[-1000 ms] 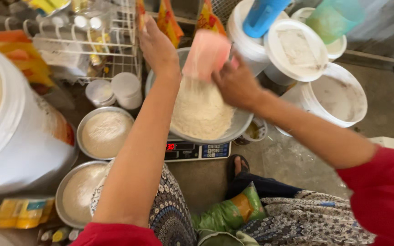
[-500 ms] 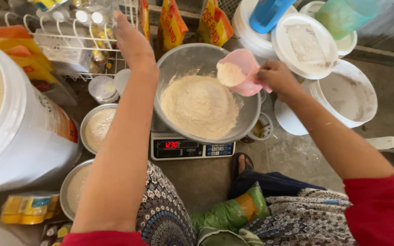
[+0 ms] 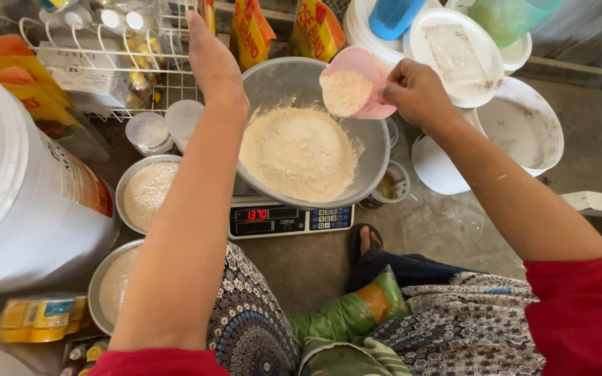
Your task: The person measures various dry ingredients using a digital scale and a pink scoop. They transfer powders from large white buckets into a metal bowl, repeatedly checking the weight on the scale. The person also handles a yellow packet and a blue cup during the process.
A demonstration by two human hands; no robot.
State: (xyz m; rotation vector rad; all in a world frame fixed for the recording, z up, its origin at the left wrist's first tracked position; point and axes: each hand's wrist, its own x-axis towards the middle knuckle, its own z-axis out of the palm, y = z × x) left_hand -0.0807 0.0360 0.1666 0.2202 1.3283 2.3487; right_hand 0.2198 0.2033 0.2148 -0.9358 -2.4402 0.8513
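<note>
A metal bowl point(image 3: 276, 76) heaped with pale flour point(image 3: 297, 153) rests on a digital scale point(image 3: 290, 220) with a lit red display. My right hand point(image 3: 416, 90) grips a pink plastic scoop point(image 3: 353, 83) half full of flour, tilted over the bowl's far right rim. My left hand point(image 3: 210, 59) reaches past the bowl's left side toward a white wire rack point(image 3: 71, 42), fingers stretched out and holding nothing that I can see. My fingertips there are cut off at the top edge.
A big white bucket point(image 3: 15, 188) stands at the left. Two metal bowls of flour point(image 3: 149, 191) sit beside the scale. White tubs and lids point(image 3: 517, 125) crowd the right. Yellow packets point(image 3: 318, 28) lean behind the bowl. A foot in a sandal point(image 3: 365, 240) shows below the scale.
The scoop has drawn back from over the flour heap to the bowl's right rim and now carries flour. My left hand has reached farther toward the wire rack.
</note>
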